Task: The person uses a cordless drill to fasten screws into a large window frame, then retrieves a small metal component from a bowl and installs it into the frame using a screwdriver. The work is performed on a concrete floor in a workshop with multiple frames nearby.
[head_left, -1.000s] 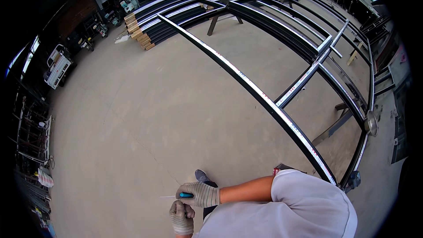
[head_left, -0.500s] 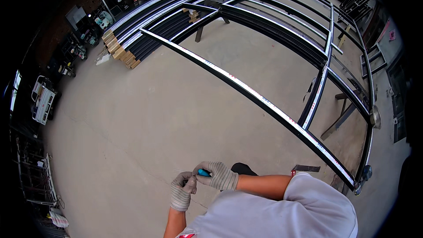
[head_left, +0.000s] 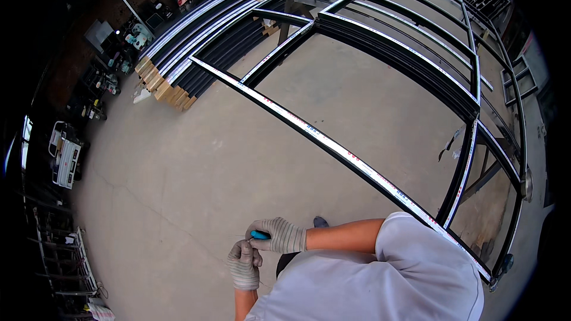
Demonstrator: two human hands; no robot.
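Observation:
My right hand point(head_left: 279, 235), in a striped grey work glove, is closed around a short blue-green stick-like object point(head_left: 260, 235); its exact kind does not show. Just below it, the gloved fingers of my left hand point(head_left: 243, 266) are pinched together and touch or nearly touch the right fingertips. What the left fingers hold is too small to name. A faint thin line runs leftward from between the two hands. Both hands are in front of my body, over the concrete floor point(head_left: 178, 202), apart from the large metal frame point(head_left: 333, 145).
The black frame with silvery, film-covered faces stretches from front right to the back. Stacked long bars point(head_left: 169, 92) with wrapped ends lie behind it. A white truck-like vehicle point(head_left: 66, 157) and metal racks point(head_left: 65, 249) line the left side. A round metal bowl point(head_left: 527, 184) is by the frame's right edge.
Both hands have shifted slightly left, still together, with the blue-green object still in the right. The view has turned and moved, so the frame appears lower and farther right.

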